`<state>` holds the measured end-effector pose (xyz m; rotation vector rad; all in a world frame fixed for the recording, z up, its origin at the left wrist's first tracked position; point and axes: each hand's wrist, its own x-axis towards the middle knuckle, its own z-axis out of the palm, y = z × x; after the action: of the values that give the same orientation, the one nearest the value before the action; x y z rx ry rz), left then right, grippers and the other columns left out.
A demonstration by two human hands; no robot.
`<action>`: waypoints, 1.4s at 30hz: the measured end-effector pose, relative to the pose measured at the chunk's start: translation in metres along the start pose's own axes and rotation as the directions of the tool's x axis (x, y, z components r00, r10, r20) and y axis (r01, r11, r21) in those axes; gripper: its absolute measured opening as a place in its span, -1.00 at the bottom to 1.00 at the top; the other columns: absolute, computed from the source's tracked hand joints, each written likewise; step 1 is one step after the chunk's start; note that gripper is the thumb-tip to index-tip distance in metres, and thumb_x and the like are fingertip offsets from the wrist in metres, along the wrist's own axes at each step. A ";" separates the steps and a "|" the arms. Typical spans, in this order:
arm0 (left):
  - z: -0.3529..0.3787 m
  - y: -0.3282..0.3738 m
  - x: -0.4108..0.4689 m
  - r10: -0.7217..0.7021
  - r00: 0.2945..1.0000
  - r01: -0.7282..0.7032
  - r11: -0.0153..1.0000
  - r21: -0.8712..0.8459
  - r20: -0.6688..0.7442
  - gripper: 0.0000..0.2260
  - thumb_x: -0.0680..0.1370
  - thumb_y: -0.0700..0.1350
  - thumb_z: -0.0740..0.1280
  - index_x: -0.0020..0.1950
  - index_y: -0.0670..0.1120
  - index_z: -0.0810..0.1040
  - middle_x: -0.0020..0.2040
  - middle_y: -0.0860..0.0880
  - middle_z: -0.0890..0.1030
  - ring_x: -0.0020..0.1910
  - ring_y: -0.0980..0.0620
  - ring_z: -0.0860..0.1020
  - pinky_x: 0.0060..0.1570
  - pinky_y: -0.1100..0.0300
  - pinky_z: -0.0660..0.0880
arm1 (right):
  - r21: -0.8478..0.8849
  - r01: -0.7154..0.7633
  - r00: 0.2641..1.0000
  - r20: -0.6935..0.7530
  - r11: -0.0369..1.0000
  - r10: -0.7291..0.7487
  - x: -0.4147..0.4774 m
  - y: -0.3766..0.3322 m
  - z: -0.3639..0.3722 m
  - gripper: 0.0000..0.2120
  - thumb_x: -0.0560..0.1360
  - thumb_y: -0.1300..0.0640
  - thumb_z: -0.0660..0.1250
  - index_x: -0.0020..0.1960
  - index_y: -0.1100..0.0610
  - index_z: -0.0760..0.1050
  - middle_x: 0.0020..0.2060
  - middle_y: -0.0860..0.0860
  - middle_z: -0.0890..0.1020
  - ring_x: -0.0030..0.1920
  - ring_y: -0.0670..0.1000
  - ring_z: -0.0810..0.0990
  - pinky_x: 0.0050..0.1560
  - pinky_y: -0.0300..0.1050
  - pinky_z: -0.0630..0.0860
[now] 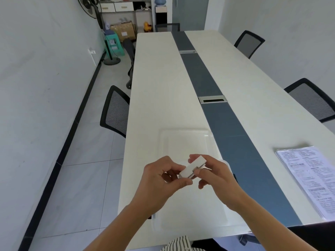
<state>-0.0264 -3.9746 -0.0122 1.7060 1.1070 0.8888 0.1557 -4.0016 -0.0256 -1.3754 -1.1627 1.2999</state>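
Grip: our left hand (161, 180) and right hand (215, 176) pinch opposite ends of white block (192, 166) over tray (183, 132), likely to split it.

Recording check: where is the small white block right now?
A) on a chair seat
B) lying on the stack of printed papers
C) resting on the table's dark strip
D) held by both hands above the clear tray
D: the left hand and the right hand both pinch the white block over the clear tray, with the printed papers apart to the right.
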 end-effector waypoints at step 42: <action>0.170 -0.093 0.133 -0.347 0.916 0.100 0.683 0.724 0.202 -0.57 0.58 0.16 0.00 0.14 -0.03 0.55 0.10 -0.01 0.62 0.07 -0.02 0.56 0.12 0.06 0.44 | -0.313 -0.523 0.728 -0.648 0.793 0.225 0.041 0.133 -0.254 -0.34 0.23 -0.03 0.56 0.27 0.07 0.44 0.10 -0.03 0.37 -0.08 0.02 0.54 -0.14 -0.16 0.49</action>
<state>0.1431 -3.8806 -0.1454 2.1500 1.4945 -0.0348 0.4167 -3.9833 -0.1490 -2.2977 -0.7931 0.7419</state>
